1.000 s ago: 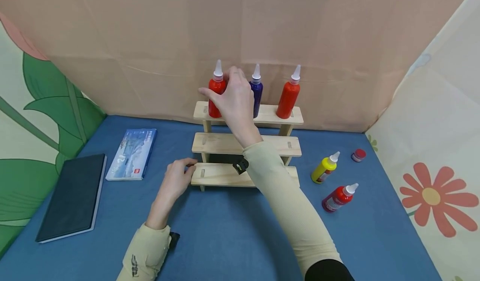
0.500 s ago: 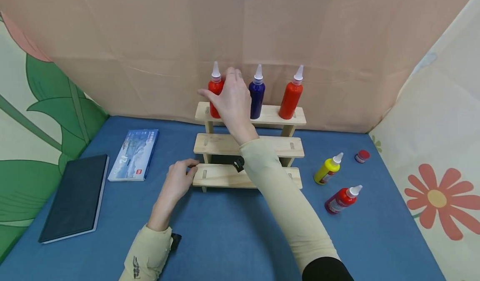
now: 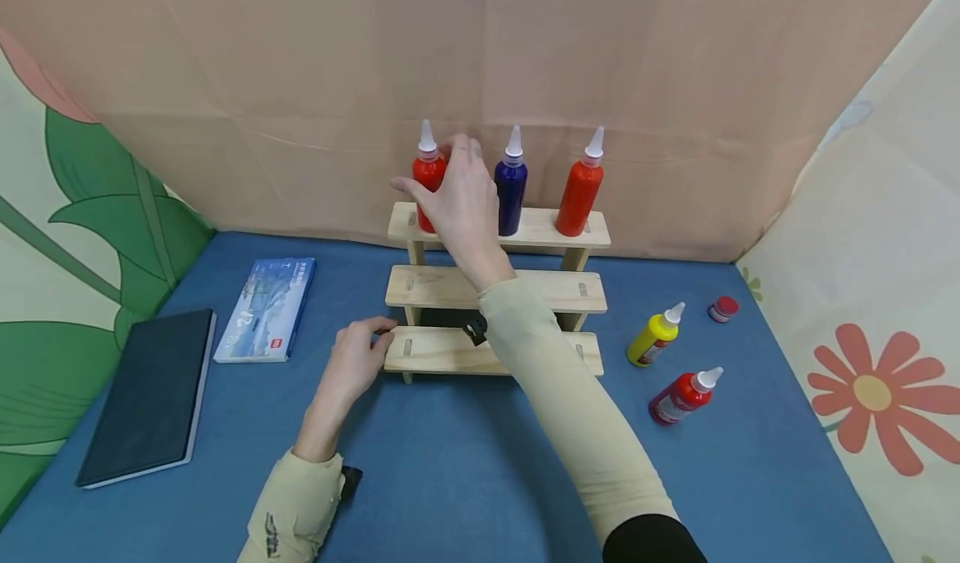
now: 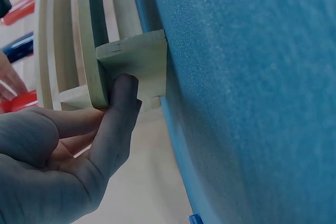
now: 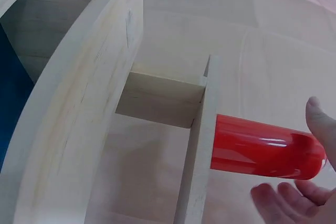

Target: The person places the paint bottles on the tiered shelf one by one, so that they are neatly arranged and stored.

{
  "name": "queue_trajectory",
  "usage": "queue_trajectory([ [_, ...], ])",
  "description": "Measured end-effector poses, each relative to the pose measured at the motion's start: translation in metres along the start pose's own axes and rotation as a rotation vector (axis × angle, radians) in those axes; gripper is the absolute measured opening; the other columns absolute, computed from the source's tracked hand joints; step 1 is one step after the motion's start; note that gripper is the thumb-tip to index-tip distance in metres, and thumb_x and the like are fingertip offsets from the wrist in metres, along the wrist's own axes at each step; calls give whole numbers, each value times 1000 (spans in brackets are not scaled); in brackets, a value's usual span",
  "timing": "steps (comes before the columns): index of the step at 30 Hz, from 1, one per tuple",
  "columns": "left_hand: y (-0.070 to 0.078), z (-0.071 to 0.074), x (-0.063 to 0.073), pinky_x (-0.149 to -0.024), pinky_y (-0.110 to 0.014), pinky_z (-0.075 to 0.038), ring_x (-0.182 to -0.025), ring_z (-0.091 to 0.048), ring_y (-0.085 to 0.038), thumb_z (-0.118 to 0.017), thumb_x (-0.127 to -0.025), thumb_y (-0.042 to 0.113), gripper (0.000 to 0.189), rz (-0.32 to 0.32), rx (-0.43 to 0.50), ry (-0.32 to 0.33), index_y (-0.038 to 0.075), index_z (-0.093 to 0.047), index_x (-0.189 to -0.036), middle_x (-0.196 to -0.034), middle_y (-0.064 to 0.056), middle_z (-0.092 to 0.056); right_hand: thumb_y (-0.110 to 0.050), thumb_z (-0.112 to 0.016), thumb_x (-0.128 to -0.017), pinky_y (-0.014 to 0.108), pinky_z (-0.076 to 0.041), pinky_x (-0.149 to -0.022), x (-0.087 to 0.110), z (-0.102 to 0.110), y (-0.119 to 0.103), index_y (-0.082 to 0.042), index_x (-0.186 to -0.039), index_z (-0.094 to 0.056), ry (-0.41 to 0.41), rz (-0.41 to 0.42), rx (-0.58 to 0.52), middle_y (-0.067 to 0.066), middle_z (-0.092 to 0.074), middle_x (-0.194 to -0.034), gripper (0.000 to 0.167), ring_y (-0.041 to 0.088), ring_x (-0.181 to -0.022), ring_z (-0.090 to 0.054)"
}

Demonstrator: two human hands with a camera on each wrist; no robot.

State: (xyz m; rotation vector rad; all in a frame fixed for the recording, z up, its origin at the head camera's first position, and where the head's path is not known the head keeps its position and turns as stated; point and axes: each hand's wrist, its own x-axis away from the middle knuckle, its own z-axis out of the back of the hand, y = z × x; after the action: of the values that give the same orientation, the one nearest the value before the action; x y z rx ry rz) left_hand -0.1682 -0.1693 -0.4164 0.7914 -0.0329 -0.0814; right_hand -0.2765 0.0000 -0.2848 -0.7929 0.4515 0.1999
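Note:
A three-step wooden display rack [image 3: 495, 288] stands on the blue cloth. My left hand [image 3: 354, 363] holds the left end of its lowest step; in the left wrist view a fingertip [image 4: 126, 85] lies under that board. On the top step a red squeeze bottle [image 3: 428, 173] with a white nozzle stands upright at the left. My right hand [image 3: 467, 204] is around this bottle, thumb and fingers spread; the right wrist view shows gaps between the fingertips [image 5: 265, 195] and the red bottle [image 5: 257, 145]. A blue squeeze bottle [image 3: 511, 188] and an orange-red one [image 3: 580, 192] stand further right.
At the right lie a yellow squeeze bottle [image 3: 655, 338], a dark red squeeze bottle [image 3: 681, 398] and a small red-lidded jar [image 3: 723, 309]. A blue-and-white book [image 3: 264, 311] and a black notebook [image 3: 148, 398] lie at the left. A beige backdrop [image 3: 300, 87] rises behind the rack.
The red bottle at the left has shifted slightly left along the top step. My right hand has moved a little left, uncovering the blue bottle. The left hand stays on the lowest step.

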Motion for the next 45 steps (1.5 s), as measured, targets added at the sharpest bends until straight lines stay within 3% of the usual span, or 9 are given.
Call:
queue_trajectory([
  [11, -2, 4, -4, -54, -32, -36, -57, -45, -19, -57, -108, -1, 29, -15, 0, -7, -13, -69, -131, -127, -32, -68, -46, -79, -98, 38, -56, -100, 15, 18, -7, -1, -155, -50, 17, 54, -18, 15, -59, -147, 78, 28, -124, -64],
  [20, -5, 8, -6, -58, -36, -39, -75, -57, -31, -57, -108, -1, 28, -15, -18, 2, -13, -69, -131, -128, -33, -68, -39, -77, -101, 40, -51, -107, 34, 36, -10, -1, -155, -51, -10, 60, -94, 14, -57, -153, 72, 29, -133, -59],
  [24, -6, 8, -7, -58, -36, -39, -74, -56, -31, -57, -108, -1, 29, -19, -21, 7, -13, -69, -131, -128, -33, -68, -36, -76, -102, 38, -52, -105, 48, 49, -5, -1, -154, -53, -12, 78, -143, 14, -59, -151, 66, 28, -129, -61],
  [31, -6, 8, -9, -59, -37, -39, -74, -56, -31, -57, -108, -1, 29, -25, -19, 13, -13, -69, -131, -129, -34, -68, -26, -78, -101, 41, -56, -102, 76, 78, 20, 2, -146, -58, 59, 101, -193, 18, -63, -143, 57, 31, -123, -67],
  [40, -6, 9, -9, -57, -36, -39, -68, -53, -28, -56, -108, 0, 29, -17, -12, 16, -12, -69, -132, -129, -34, -67, -19, -79, -100, 50, -56, -100, 107, 121, 66, 4, -144, -60, 148, 39, -147, 18, -65, -139, 53, 32, -121, -67],
  [45, -6, 7, -9, -63, -37, -42, -84, -61, -34, -57, -108, -1, 29, -27, -18, 18, -13, -69, -131, -129, -33, -68, -17, -79, -100, 52, -54, -102, 125, 146, 88, 3, -145, -60, 181, -6, -89, 16, -65, -142, 53, 31, -124, -66],
])
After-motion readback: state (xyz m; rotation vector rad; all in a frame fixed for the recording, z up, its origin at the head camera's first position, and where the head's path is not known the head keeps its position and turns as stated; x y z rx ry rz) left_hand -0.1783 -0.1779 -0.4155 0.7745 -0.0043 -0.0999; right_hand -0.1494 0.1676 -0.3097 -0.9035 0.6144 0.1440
